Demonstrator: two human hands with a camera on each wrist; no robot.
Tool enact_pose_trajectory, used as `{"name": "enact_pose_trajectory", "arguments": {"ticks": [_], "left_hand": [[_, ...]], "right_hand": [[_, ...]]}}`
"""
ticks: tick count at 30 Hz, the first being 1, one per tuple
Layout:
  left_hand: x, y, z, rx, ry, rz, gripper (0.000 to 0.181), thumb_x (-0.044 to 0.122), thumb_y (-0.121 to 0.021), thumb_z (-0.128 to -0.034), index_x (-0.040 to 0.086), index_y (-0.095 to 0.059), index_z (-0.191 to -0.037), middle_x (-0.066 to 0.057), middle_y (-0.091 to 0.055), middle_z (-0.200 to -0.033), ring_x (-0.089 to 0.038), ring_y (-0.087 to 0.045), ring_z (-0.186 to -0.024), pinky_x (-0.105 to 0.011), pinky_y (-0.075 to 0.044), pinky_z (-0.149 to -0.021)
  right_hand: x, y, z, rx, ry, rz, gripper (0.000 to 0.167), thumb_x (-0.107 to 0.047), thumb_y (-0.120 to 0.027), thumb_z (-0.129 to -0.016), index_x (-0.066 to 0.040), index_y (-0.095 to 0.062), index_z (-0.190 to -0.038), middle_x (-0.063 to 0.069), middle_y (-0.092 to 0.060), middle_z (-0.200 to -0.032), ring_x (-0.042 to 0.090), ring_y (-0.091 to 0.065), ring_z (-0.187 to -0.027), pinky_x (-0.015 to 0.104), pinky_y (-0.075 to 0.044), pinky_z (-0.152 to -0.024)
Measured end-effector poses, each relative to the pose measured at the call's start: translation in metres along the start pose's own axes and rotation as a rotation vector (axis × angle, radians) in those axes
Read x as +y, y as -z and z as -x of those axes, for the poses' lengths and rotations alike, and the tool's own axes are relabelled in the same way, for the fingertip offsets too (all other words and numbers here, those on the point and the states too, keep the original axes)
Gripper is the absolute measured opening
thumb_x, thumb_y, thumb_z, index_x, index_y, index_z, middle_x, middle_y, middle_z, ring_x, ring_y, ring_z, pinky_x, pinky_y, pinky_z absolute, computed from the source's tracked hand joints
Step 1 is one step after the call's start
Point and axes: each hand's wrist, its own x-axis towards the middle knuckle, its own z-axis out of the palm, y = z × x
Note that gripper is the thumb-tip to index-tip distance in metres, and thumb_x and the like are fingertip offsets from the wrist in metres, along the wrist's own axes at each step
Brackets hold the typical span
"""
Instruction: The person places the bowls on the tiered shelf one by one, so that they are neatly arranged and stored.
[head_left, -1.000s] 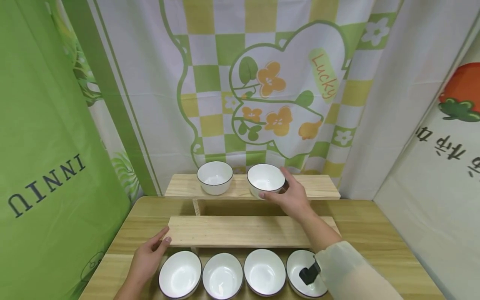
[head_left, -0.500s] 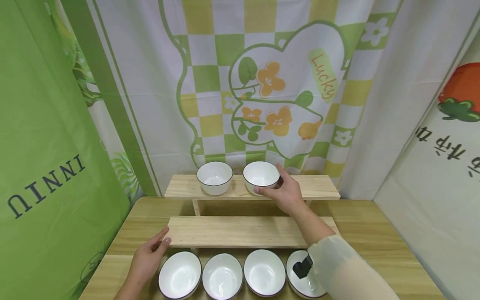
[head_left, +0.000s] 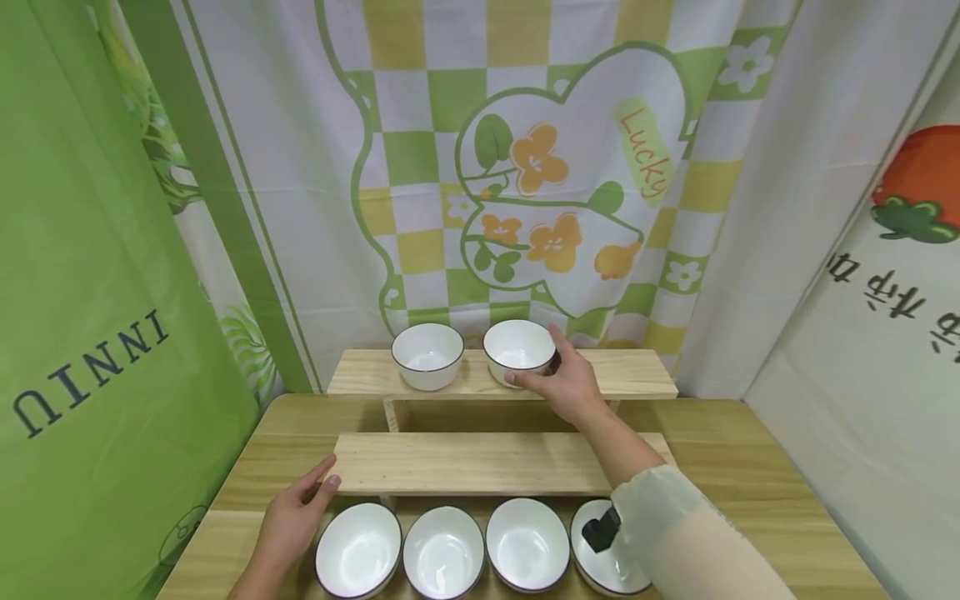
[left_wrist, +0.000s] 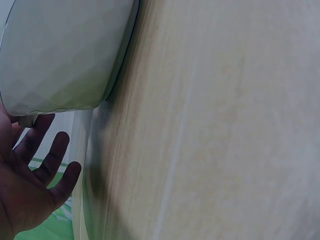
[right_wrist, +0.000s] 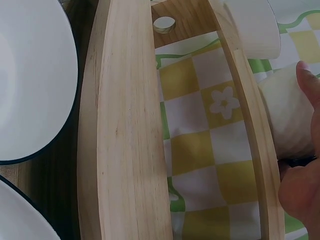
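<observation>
Pinching bowl [head_left: 519,343] at side with right hand [head_left: 567,385], likely to hold it level at upper shelf [head_left: 630,372], beside second bowl [head_left: 427,357]. Resting left hand [head_left: 291,515], loosely spread, at end of lower shelf [head_left: 480,462], perhaps to brace.

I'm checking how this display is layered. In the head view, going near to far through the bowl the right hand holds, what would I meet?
Third front-row bowl from the left, lower wooden shelf, upper shelf's front edge, held bowl, patterned curtain.
</observation>
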Motion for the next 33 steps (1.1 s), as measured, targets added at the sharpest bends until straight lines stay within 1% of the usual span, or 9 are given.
{"name": "enact_pose_trajectory", "arguments": {"ticks": [3, 6, 11, 13, 15, 20, 24, 28, 33], "left_hand": [[0.001, 0.0, 0.0, -0.001, -0.005, 0.004, 0.059, 0.058, -0.059, -0.1016, 0.025, -0.057, -0.15, -0.02, -0.069, -0.13, -0.038, -0.063, -0.122, -0.062, -0.045, -0.106], [0.002, 0.0, 0.001, -0.005, -0.003, 0.01, 0.059, 0.058, -0.059, -0.1016, 0.025, -0.057, -0.15, -0.021, -0.068, -0.131, -0.039, -0.063, -0.123, -0.062, -0.044, -0.107], [0.003, 0.001, 0.002, -0.009, 0.001, 0.006, 0.059, 0.058, -0.058, -0.1016, 0.024, -0.057, -0.15, -0.022, -0.068, -0.132, -0.04, -0.062, -0.123, -0.063, -0.044, -0.106], [0.003, 0.001, 0.002, -0.012, 0.002, 0.003, 0.06, 0.059, -0.058, -0.1015, 0.024, -0.057, -0.15, -0.022, -0.067, -0.132, -0.04, -0.062, -0.123, -0.063, -0.044, -0.106], [0.003, 0.002, 0.002, -0.013, 0.003, 0.0, 0.06, 0.059, -0.058, -0.1016, 0.024, -0.056, -0.151, -0.023, -0.067, -0.133, -0.041, -0.062, -0.124, -0.064, -0.044, -0.107], [0.0, 0.003, 0.0, -0.014, 0.013, -0.007, 0.062, 0.062, -0.057, -0.1009, 0.026, -0.055, -0.152, -0.023, -0.066, -0.135, -0.042, -0.061, -0.126, -0.064, -0.042, -0.108], [0.0, 0.003, -0.001, -0.012, 0.006, -0.01, 0.062, 0.061, -0.057, -0.101, 0.025, -0.055, -0.152, -0.022, -0.067, -0.133, -0.041, -0.062, -0.125, -0.063, -0.043, -0.108], [0.002, 0.002, 0.0, -0.001, -0.003, -0.022, 0.06, 0.058, -0.057, -0.1025, 0.023, -0.056, -0.151, -0.022, -0.068, -0.131, -0.041, -0.062, -0.124, -0.062, -0.044, -0.107], [0.003, 0.001, 0.002, 0.0, 0.002, -0.019, 0.058, 0.056, -0.057, -0.103, 0.023, -0.056, -0.151, -0.021, -0.069, -0.129, -0.04, -0.063, -0.123, -0.06, -0.045, -0.107]], "right_hand": [[0.0, 0.002, 0.0, -0.004, 0.01, 0.008, 0.133, -0.06, -0.092, -0.07, -0.012, -0.015, -0.167, 0.022, -0.04, -0.16, 0.035, -0.04, -0.147, 0.046, -0.036, -0.12], [0.001, 0.004, 0.0, -0.013, 0.018, -0.008, 0.133, -0.058, -0.092, -0.071, -0.012, -0.014, -0.167, 0.021, -0.036, -0.163, 0.033, -0.036, -0.15, 0.044, -0.034, -0.121], [0.003, 0.009, 0.004, -0.027, 0.012, -0.099, 0.132, -0.049, -0.094, -0.073, -0.009, -0.011, -0.167, 0.013, -0.023, -0.17, 0.028, -0.03, -0.153, 0.036, -0.033, -0.121], [0.003, 0.012, 0.006, -0.025, 0.015, -0.128, 0.131, -0.045, -0.095, -0.074, -0.008, -0.011, -0.167, 0.011, -0.021, -0.171, 0.028, -0.03, -0.154, 0.034, -0.033, -0.121], [0.003, 0.014, 0.008, -0.024, 0.026, -0.151, 0.13, -0.043, -0.095, -0.074, -0.007, -0.011, -0.167, 0.011, -0.022, -0.171, 0.028, -0.03, -0.154, 0.034, -0.032, -0.122], [0.004, 0.02, 0.012, -0.025, 0.053, -0.159, 0.131, -0.044, -0.095, -0.074, -0.009, -0.01, -0.167, 0.012, -0.027, -0.169, 0.028, -0.032, -0.153, 0.034, -0.031, -0.122], [0.006, 0.022, 0.013, -0.022, 0.076, -0.171, 0.129, -0.038, -0.095, -0.075, -0.007, -0.01, -0.167, 0.015, -0.028, -0.168, 0.03, -0.032, -0.153, 0.035, -0.031, -0.123], [0.009, 0.024, 0.016, -0.027, 0.086, -0.188, 0.126, -0.034, -0.095, -0.077, -0.006, -0.011, -0.166, 0.017, -0.029, -0.168, 0.03, -0.03, -0.154, 0.035, -0.03, -0.123], [0.012, 0.029, 0.023, -0.031, 0.083, -0.194, 0.122, -0.034, -0.094, -0.078, -0.009, -0.014, -0.166, 0.016, -0.031, -0.167, 0.029, -0.031, -0.154, 0.036, -0.03, -0.123]]}}
